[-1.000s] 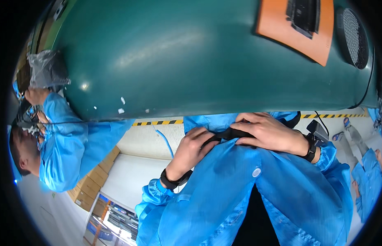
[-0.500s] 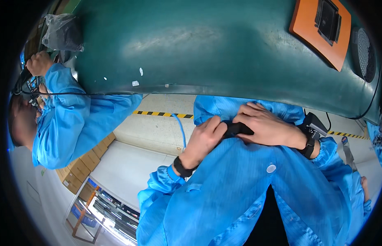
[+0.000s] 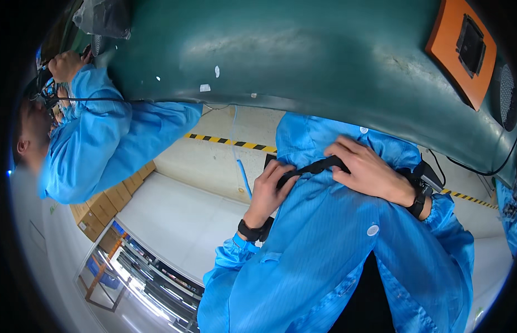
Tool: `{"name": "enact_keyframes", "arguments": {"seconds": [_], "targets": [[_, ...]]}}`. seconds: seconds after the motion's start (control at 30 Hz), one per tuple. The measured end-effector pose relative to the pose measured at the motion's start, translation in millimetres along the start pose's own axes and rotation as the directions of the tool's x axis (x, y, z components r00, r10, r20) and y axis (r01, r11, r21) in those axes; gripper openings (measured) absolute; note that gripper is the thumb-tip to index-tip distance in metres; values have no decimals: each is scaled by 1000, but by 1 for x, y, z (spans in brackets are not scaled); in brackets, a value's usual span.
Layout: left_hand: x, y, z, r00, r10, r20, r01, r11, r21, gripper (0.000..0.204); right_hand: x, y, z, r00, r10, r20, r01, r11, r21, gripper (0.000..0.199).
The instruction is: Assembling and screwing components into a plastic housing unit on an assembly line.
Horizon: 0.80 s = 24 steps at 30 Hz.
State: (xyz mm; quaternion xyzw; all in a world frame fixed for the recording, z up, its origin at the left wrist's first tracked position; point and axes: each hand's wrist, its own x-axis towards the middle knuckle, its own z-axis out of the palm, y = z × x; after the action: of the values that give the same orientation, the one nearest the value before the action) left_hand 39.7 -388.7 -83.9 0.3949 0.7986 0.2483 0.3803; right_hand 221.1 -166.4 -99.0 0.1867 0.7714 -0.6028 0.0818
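A black strap [image 3: 318,165] runs between my hands across the lap of my blue smock [image 3: 319,238]. My left hand [image 3: 266,191] pinches its left end between thumb and fingers. My right hand [image 3: 365,173] has its fingers curled over the other end, palm down. Part of the strap is hidden under each hand. A black band [image 3: 252,232] wraps my left wrist. On my right wrist, another black band [image 3: 418,204] carries a small grey and black device [image 3: 430,176].
A green-topped table [image 3: 258,61] stands ahead, with an orange board [image 3: 444,50] holding a black frame at its right. At left, a person in a blue smock [image 3: 103,144] sits working. A blue cord [image 3: 243,176] hangs beside my left hand. Cardboard boxes [image 3: 103,208] stand at lower left.
My hands have moved apart, and the strap that was bunched between them now stretches out in a longer length. The whole view has shifted slightly.
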Motion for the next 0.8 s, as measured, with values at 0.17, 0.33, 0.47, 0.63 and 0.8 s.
{"name": "enact_keyframes", "arguments": {"seconds": [0.17, 0.33, 0.47, 0.63, 0.8], "targets": [[17, -4, -21, 993, 52, 107, -34, 986, -164, 11, 9, -9, -2, 982, -105, 159, 112, 993, -38, 18], [39, 15, -42, 982, 60, 179, -40, 992, -116, 14, 23, 1, 3, 972, 9, 233, -20, 999, 44, 23], [48, 16, -40, 965, -41, 261, 91, 978, -185, 14, 40, 20, 2, 840, 120, 530, -365, 847, 387, 32], [47, 21, -25, 941, 80, 329, -40, 991, -127, 35, 46, 28, -3, 761, 145, 633, -531, 700, 478, 36], [49, 35, 7, 919, 304, 250, -285, 952, -111, 52, 37, 21, -13, 826, 133, 547, -411, 807, 425, 36]]}}
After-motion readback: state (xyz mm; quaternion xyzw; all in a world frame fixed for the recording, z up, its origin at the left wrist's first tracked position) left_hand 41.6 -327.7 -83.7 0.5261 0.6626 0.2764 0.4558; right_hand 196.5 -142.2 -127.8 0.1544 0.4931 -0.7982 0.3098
